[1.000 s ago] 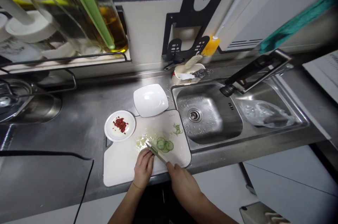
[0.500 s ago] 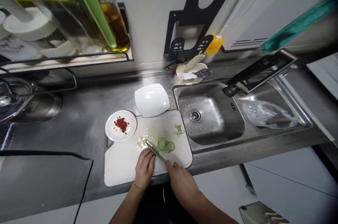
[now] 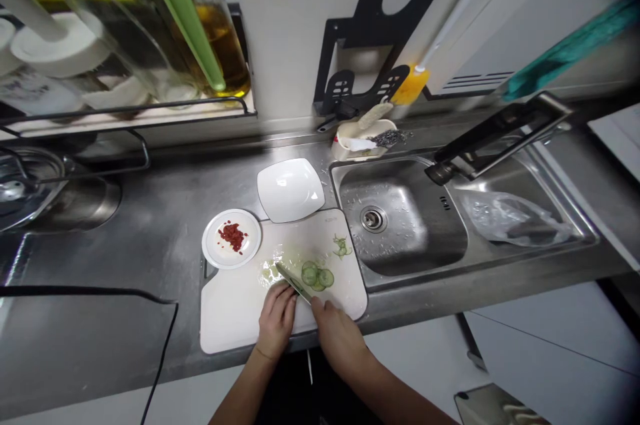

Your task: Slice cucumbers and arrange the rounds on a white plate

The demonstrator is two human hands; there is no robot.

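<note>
My right hand (image 3: 340, 338) is closed round the handle of a kitchen knife (image 3: 295, 283), whose blade points up and left over the white cutting board (image 3: 230, 318). Beside the blade, the fingers of my left hand (image 3: 277, 318) are bent round a cucumber (image 3: 292, 283), mostly hidden by hand and knife. To the right of the blade lie several overlapping cucumber slices (image 3: 317, 275). Green peel scraps (image 3: 343, 247) rest near the board's right edge. Wet, pale bits gleam on the board just beyond my left hand.
A round white plate (image 3: 210, 245) with chopped red pieces overlaps the board's far left corner. Behind the board stands a square white dish (image 3: 290, 190). To the right are a steel sink (image 3: 400, 211), a tap (image 3: 480, 145) and a plastic bag (image 3: 515, 215). Oil bottles (image 3: 215, 45) stand on a rack.
The whole view has shifted slightly, moving the scene a little to the right. The knife blade appears tilted a bit differently. Both hands keep their hold beside the slices.
</note>
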